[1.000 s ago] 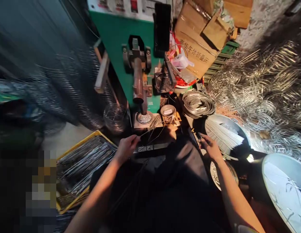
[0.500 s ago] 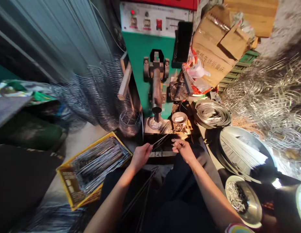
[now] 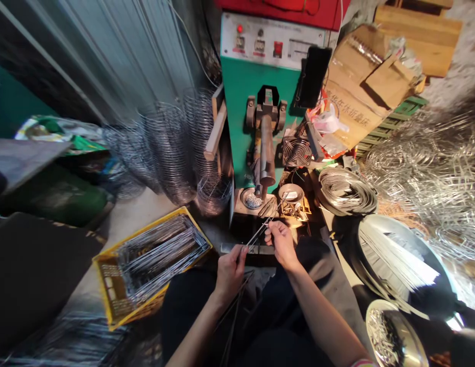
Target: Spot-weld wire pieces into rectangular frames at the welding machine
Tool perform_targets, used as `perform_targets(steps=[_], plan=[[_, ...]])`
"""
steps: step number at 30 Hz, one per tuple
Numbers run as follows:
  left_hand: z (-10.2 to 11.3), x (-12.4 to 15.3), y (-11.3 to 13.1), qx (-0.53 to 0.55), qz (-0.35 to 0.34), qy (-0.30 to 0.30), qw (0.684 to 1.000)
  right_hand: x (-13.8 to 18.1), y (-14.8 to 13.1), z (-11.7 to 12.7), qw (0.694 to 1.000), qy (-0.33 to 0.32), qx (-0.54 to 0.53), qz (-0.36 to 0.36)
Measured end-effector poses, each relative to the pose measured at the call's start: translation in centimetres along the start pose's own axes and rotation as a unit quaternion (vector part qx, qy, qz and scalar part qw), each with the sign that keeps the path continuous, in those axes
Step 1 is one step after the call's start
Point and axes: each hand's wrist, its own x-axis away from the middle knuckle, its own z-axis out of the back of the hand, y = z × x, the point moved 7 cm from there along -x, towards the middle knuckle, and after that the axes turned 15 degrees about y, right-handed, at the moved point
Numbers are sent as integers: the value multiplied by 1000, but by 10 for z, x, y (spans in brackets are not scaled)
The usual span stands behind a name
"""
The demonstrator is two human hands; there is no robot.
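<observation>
Thin metal rods (image 3: 256, 235) stick up and forward from my left hand (image 3: 229, 267), whose thumb and fingers are closed on their near end. My right hand (image 3: 282, 243) is pinched close beside the rods' upper part; a tiny piece seems to be at its fingertips, too small to name. Just beyond my hands stands a green machine (image 3: 237, 102) with a thick metal arm (image 3: 267, 153) reaching toward me. Under that arm sits a small dish (image 3: 253, 200) of shiny bits, and to its right a round bowl (image 3: 291, 193) with a white item inside.
On the left, a yellow crate (image 3: 103, 285) holds many metal rods. Coiled wire stacks (image 3: 166, 153) stand behind it. To the right are a wire coil (image 3: 348, 191), a large basin (image 3: 444, 265) of pale strips and a bowl (image 3: 413, 346) of small metal parts. A cardboard box (image 3: 352, 97) leans behind.
The view has shifted, so the machine appears further right. My right hand has come in to the rods, and my left hand now sits lower, with the rods pointing more steeply upward.
</observation>
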Motion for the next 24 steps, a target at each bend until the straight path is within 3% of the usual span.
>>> perform_targets(steps=[10,24], plan=[[7,-10,10,-5,-48,36,998,2,-18,-18,998,-33,-17,54],[5,-23,7,-2,-48,55,997,-10,-32,-39,994,-54,-25,87]])
